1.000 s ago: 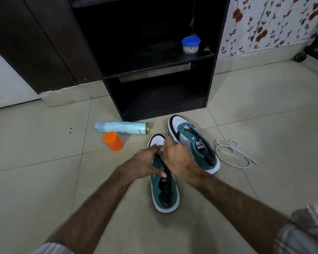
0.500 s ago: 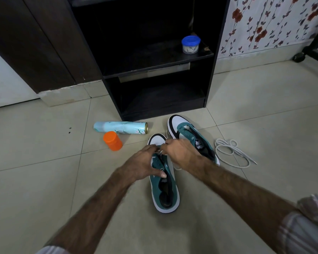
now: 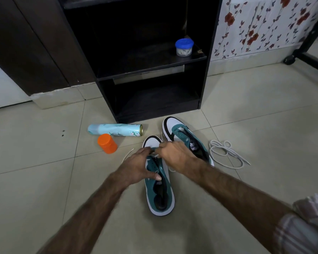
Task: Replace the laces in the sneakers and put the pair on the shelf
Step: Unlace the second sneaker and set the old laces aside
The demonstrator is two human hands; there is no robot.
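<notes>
Tiled floor (image 3: pixel 246 110) before a dark shelf (image 3: pixel 151 69): the left hand (image 3: pixel 136 166) and right hand (image 3: pixel 174 154) pinch a white lace (image 3: pixel 155 155) at the near sneaker (image 3: pixel 159 189) toe eyelets. Its mate (image 3: pixel 180 132) sits just beyond, a loose lace (image 3: pixel 226 154) beside it.

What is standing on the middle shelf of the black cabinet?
A blue-lidded jar stands at the right end of the middle shelf. The shelf's back is too dark to see.

Two bare hairy forearms, bare hands, right sleeve (image 3: pixel 301 226) rolled up, pale cloth with faint pinkish stripes
</notes>
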